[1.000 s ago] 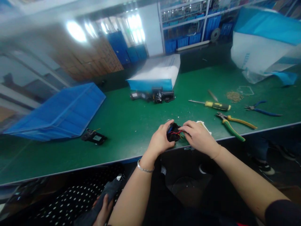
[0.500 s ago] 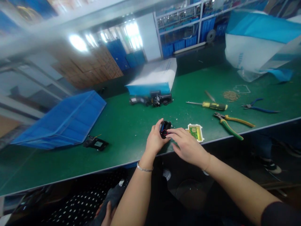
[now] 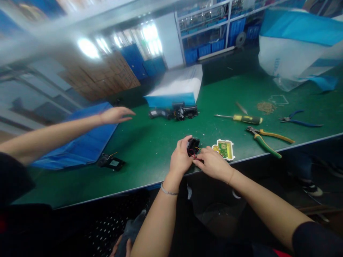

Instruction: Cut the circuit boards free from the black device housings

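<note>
My left hand [image 3: 180, 159] is closed round a small black plastic part [image 3: 193, 145] with red and yellow wires, held just above the green table's [image 3: 150, 142] front edge. My right hand [image 3: 213, 164] touches the same part from the right, its fingers pinched at the wires. Just right of my hands lies a white housing with a green circuit board [image 3: 223, 149].
Another person's arm and open hand [image 3: 115, 115] reach in from the left over a blue bin [image 3: 77, 142]. On the table lie a black module [image 3: 111, 162], a black device [image 3: 175, 111], a yellow screwdriver [image 3: 245, 118], green-yellow cutters [image 3: 264, 141], blue pliers [image 3: 300, 121] and white-blue bags [image 3: 177, 85].
Another person's arm has come in from the left over the blue bin. My right hand has closed in on the wires of the black part. The circuit-board housing has come into full view.
</note>
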The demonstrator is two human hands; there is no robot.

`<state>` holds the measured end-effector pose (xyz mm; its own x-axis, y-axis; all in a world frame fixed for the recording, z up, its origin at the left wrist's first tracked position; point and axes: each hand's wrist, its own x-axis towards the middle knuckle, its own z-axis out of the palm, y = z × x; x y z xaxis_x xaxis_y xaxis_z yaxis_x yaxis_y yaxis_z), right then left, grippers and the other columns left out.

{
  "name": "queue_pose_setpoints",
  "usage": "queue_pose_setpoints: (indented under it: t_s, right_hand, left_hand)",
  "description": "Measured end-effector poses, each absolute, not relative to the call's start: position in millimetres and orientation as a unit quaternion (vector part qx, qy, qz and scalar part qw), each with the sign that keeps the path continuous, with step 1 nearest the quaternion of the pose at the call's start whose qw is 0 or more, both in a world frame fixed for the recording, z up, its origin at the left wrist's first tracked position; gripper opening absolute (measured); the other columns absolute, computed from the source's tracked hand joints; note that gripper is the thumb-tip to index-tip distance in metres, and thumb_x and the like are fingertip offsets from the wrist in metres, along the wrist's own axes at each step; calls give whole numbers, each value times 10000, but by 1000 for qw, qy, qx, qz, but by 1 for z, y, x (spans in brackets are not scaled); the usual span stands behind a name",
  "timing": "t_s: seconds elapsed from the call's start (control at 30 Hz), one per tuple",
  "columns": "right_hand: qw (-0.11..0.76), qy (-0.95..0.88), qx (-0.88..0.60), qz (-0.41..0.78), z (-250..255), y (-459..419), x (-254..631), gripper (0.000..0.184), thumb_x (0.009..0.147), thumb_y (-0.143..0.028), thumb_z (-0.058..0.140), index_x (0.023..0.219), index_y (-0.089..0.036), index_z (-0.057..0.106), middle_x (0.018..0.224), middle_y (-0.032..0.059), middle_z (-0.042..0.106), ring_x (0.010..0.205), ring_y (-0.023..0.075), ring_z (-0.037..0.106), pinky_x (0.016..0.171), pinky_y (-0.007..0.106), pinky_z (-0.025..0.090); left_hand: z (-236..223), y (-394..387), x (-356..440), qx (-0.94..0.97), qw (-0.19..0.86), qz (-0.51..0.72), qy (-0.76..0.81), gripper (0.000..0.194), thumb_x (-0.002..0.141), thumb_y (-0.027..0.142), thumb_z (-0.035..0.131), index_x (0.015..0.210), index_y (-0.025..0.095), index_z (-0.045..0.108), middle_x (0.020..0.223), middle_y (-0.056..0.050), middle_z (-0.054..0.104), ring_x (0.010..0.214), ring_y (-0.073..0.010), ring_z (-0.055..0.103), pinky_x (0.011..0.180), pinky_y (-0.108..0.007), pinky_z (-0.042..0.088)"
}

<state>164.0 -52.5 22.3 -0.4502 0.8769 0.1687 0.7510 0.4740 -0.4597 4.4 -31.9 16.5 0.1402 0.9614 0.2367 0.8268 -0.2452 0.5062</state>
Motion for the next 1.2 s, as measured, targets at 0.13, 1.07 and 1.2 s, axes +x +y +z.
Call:
queue_pose_setpoints:
  t_s: [0.13,1.07,1.2]
  right_hand:
    - [313,-815,-428,234,20,-46,171,357,961,-356,466,716,-184,661,799,47,617,860,184,504,793,303,365]
    - [238,-806,-532,104,23,-54,217,323,951,-445,464,927,-213,688,804,60,649,832,220,567,716,316,413]
    - [294,-819,-485,84,17,-53,224,308,982,-325,416,1086,-213,683,1052,93,642,981,227,550,868,362,437]
  left_hand:
    - [16,-32,7,744,138,251,604,772,713,165,681,1375,349,331,1348,-33,484,1116,-250,577,880,-356,508]
    - [7,-14,16,716,222,354,560,763,689,192,737,1358,308,388,1329,-37,519,1210,-208,523,1054,-373,407]
    - [13,-15,17,694,132,394,588,689,743,170,682,1358,298,400,1324,-49,502,1240,-208,494,1076,-372,387]
